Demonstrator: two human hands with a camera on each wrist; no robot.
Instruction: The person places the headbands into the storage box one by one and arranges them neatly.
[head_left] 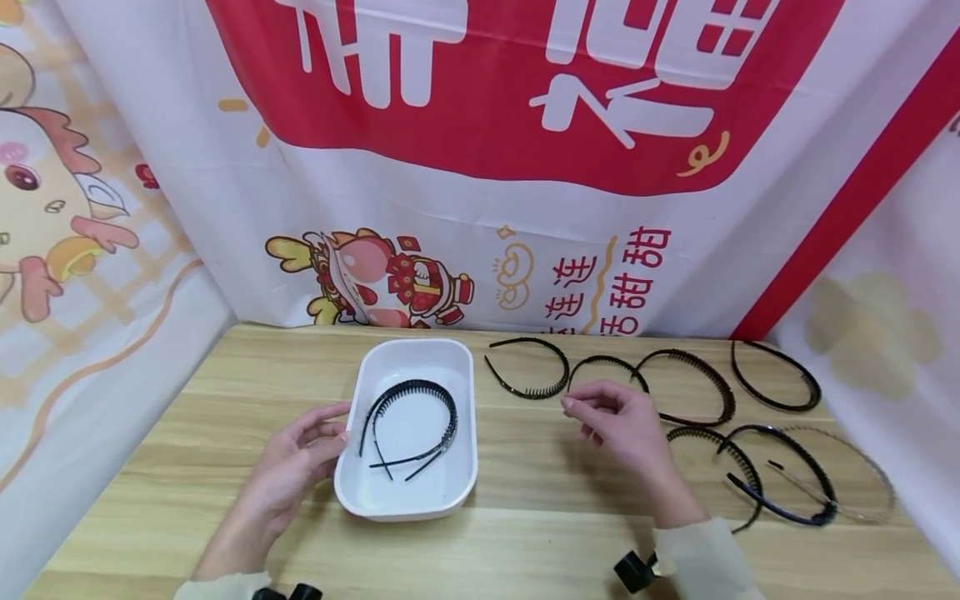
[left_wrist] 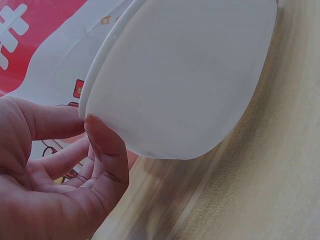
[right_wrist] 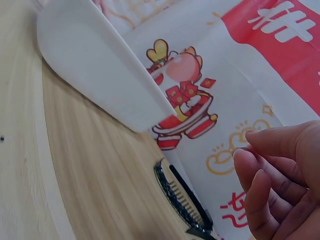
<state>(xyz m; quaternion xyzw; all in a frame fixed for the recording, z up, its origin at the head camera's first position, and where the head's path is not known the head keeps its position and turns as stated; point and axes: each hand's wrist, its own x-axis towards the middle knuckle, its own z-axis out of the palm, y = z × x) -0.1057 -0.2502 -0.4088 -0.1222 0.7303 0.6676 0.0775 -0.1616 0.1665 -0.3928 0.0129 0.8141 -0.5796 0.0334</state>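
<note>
Hands apart, white tub of headbands between, against the left.

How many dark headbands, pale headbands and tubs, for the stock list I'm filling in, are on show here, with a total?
Dark headbands: 8 (6 on the table, 2 in the tub)
Pale headbands: 1 (on the table)
Tubs: 1 (white)
Total: 10

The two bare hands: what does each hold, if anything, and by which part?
The left hand pinches the white, rounded-rectangular plastic tub by its left rim; the right hand holds nothing.
</note>
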